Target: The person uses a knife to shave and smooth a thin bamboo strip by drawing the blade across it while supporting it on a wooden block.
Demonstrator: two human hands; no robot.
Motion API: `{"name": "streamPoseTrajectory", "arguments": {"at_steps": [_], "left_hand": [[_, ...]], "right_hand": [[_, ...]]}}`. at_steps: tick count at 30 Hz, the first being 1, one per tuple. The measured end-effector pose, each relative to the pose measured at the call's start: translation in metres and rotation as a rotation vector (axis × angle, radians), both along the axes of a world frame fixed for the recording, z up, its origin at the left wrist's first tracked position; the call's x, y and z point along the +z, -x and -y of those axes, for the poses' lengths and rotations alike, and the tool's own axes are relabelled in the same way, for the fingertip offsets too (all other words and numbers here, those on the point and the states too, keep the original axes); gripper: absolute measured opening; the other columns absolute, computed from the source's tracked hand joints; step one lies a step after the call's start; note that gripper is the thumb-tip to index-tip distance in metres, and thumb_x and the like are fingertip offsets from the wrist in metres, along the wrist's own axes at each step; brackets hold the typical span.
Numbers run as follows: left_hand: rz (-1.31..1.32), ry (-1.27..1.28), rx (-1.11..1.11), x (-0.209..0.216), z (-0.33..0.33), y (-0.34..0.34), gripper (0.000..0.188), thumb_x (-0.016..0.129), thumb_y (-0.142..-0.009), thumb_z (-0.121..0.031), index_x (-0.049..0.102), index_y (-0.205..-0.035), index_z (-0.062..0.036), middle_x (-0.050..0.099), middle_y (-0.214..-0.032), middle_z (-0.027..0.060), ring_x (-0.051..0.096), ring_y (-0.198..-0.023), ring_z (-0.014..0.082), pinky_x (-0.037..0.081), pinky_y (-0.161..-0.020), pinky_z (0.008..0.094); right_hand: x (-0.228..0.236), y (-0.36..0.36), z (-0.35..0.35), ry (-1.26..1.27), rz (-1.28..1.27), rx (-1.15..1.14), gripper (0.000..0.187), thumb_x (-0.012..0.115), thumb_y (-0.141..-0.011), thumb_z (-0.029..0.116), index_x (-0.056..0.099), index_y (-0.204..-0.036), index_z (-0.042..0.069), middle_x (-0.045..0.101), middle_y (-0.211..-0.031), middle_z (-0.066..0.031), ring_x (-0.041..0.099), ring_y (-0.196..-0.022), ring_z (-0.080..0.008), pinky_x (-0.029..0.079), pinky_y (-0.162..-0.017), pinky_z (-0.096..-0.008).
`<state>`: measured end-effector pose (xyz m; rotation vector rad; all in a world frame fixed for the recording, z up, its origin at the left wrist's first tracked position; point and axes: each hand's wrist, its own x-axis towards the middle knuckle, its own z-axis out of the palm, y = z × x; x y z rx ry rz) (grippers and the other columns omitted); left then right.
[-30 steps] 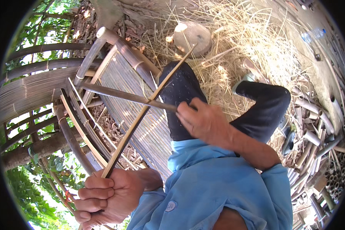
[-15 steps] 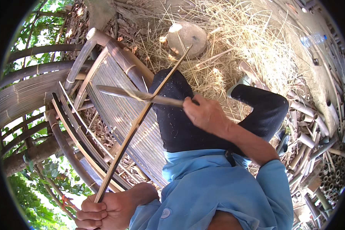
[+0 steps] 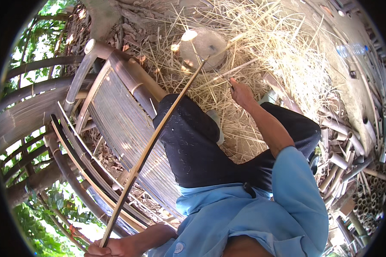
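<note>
My left hand point(image 3: 116, 247), at the lower left, is closed round the near end of a long bamboo strip point(image 3: 150, 145). The strip slants up and away across my left thigh, pale along one side and dark along the other. Beyond my knees, my right hand point(image 3: 243, 94) grips the handle of a knife. Its blade point(image 3: 219, 73) shows almost edge-on as a thin dark line by the strip's far tip. Whether blade and strip touch I cannot tell.
A bamboo bench point(image 3: 120, 113) stands along my left side. A round stump or stone block point(image 3: 203, 49) sits ahead amid straw-like shavings point(image 3: 270, 47). Cut bamboo pieces point(image 3: 341, 160) lie at the right, and a plastic bottle point(image 3: 351, 50) lies at the far right.
My right hand and the knife have moved away from me, from the middle of the strip to its far end. My left hand has shifted slightly down, still holding the strip.
</note>
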<state>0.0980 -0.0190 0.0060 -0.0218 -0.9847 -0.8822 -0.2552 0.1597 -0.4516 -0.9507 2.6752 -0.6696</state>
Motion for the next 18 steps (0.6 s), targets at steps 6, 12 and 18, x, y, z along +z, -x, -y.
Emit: {"name": "streamPoseTrajectory", "arguments": {"at_steps": [6, 12, 18], "left_hand": [[0.070, -0.020, -0.204, 0.014, -0.016, -0.024, 0.036, 0.041, -0.100, -0.039, 0.046, -0.082, -0.0080, 0.033, -0.065, 0.0003, 0.031, -0.054, 0.0146, 0.028, -0.049, 0.0309], [-0.079, 0.044, -0.395, 0.003, -0.039, -0.008, 0.040, 0.049, -0.105, -0.042, 0.052, -0.087, -0.0065, 0.037, -0.064, -0.0025, 0.030, -0.052, 0.0102, 0.026, -0.047, 0.0270], [0.009, 0.127, -0.353, -0.025, -0.058, -0.019, 0.045, 0.046, -0.107, -0.046, 0.053, -0.094, -0.0040, 0.036, -0.064, -0.0032, 0.027, -0.050, 0.0093, 0.024, -0.047, 0.0267]], "right_hand": [[0.103, -0.047, 0.023, 0.024, 0.055, 0.180, 0.038, 0.059, -0.095, 0.022, 0.053, -0.130, 0.009, 0.066, -0.082, -0.0250, 0.067, -0.081, -0.0427, 0.052, -0.071, -0.0526], [0.263, -0.152, 0.011, 0.286, 0.123, 0.196, 0.023, 0.064, -0.096, 0.022, 0.051, -0.105, 0.005, 0.065, -0.080, -0.0210, 0.065, -0.074, -0.0422, 0.054, -0.066, -0.0492], [0.373, -0.237, -0.015, 0.322, -0.031, 0.513, 0.025, 0.070, -0.088, 0.016, 0.064, -0.110, 0.004, 0.059, -0.078, -0.0095, 0.064, -0.058, -0.0224, 0.053, -0.047, -0.0344]]}}
